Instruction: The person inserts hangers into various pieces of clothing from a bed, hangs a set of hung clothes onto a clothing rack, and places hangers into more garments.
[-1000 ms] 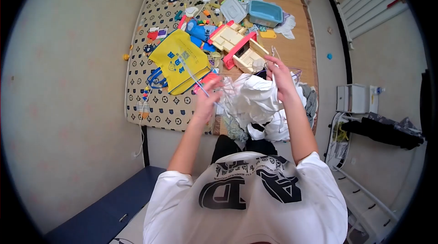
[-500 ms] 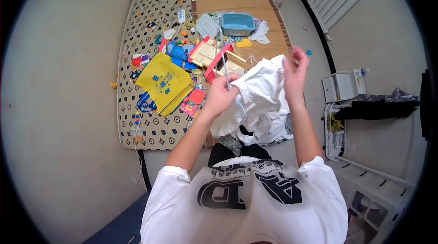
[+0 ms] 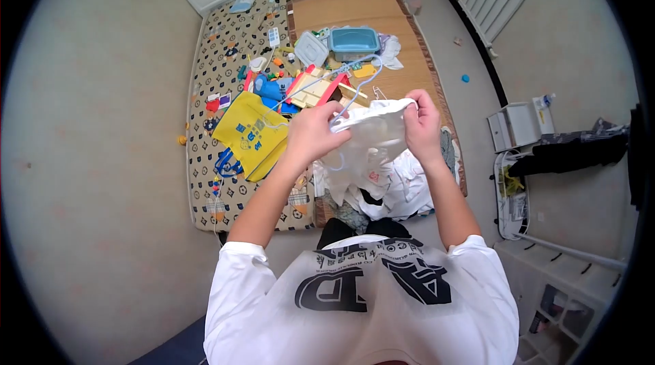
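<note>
A white garment hangs stretched between my hands over the near edge of the bed. My left hand is closed on its left upper edge and also has a light blue hanger at its fingers, the hanger's loop standing out past the garment. At the right upper corner, my right hand pinches the fabric. Below lies a pile of white clothes, partly hidden by the held garment. A yellow bag with blue handles rests left of my left hand.
On the bed lie a cream and red toy house, a blue bin, its pale lid and scattered small toys. A white box and a rack with dark clothes stand at the right.
My right hand, open half a second ago, has closed on the garment's edge. The garment is now spread between both hands, and the hanger has swung from upright to leaning right.
</note>
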Demonstrator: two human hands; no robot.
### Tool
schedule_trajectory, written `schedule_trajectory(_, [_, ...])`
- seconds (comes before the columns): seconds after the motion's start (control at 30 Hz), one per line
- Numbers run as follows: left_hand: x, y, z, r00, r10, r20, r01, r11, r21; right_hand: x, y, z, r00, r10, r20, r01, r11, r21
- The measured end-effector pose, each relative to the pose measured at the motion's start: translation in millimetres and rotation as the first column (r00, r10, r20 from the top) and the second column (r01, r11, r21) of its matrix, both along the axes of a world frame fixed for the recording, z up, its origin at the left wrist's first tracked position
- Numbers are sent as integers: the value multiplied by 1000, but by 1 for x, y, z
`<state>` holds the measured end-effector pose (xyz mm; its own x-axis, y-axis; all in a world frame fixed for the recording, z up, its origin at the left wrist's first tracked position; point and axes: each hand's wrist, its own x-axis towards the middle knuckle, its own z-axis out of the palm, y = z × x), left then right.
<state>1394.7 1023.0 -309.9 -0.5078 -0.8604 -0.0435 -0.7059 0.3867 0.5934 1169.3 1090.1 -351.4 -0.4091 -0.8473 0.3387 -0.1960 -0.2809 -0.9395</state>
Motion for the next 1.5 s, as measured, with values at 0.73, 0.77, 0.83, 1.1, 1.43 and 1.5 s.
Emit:
schedule_trajectory(0.73, [-28, 1, -27, 784, 374, -496, 392, 321, 862, -33, 13, 52, 866, 53, -498, 2, 994, 109])
schedule_trajectory(0.77, [-31, -4, -33, 724, 427, -542, 461, 285, 840, -34, 17, 49, 845, 102, -526, -73, 994, 76])
schedule_trajectory(0.83, [-32, -7, -30, 676, 422, -604, 544, 266, 795, -43, 28, 61, 750, 292, -594, -182, 954, 240])
schedule_trajectory(1.1, [-42, -5, 4, 770, 214, -601, 488, 410, 771, -48, 12, 103, 414, 100, -905, -234, 972, 0])
schedule_trajectory(1.43, [-5, -24, -121, 687, 260, -678, 365, 683, 632, -56, -12, 114, 534, 245, -809, -299, 950, 91])
schedule_trajectory(1.5, [-10, 6, -134, 740, 144, -657, 294, 810, 508, -58, -12, 118, 560, 246, -791, -280, 955, 99])
